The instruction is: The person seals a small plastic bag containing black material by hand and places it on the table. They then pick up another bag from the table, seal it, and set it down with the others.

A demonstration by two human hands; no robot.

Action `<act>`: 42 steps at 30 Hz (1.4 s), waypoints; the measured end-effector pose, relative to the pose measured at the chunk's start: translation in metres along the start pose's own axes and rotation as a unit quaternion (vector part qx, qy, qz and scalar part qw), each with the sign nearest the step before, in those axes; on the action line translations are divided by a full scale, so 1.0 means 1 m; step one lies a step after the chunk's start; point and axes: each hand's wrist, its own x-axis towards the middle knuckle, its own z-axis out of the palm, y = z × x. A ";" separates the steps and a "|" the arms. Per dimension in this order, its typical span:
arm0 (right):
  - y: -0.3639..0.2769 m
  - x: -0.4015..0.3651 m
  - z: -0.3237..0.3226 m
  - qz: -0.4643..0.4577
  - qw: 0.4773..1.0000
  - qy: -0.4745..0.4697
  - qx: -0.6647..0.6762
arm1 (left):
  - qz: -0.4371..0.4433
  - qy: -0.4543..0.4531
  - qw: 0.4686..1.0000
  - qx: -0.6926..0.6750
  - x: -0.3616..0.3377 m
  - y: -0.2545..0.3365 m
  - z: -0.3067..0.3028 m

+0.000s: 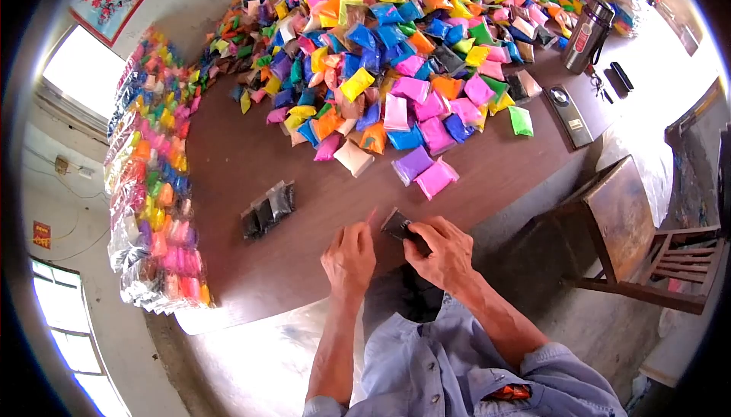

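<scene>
At the table's near edge, my right hand point(442, 249) grips a small black packet point(397, 224) in clear wrapping between thumb and fingers. To its left, my left hand point(349, 259) is closed in a pinch; a thin reddish sliver point(371, 214) shows above its fingertips, too small to name. The two hands are apart. On the table left of my left hand lie several dark packets point(269, 208) in a row, black and grey. Beyond my hands, a pink packet point(436, 178) and a purple packet point(412, 163) lie at the front of a heap.
A large heap of colourful packets point(373, 59) covers the far part of the brown table point(236, 154). Bagged packets point(156, 189) line the left edge. A steel flask point(588, 36), a grey oblong box point(568, 116) and keys stand or lie at right. A wooden chair point(620, 223) is nearby.
</scene>
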 end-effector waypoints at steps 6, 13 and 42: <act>0.002 -0.002 -0.002 0.002 1.000 -0.024 -0.002 | 0.001 -0.065 0.995 -0.076 -0.007 0.031 -0.005; 0.002 -0.004 -0.004 -0.008 1.000 -0.023 0.013 | -0.017 -0.026 0.993 -0.110 0.007 0.021 -0.012; 0.020 -0.007 -0.034 0.126 0.976 -0.002 0.180 | -0.144 0.009 0.987 -0.065 -0.005 -0.034 -0.029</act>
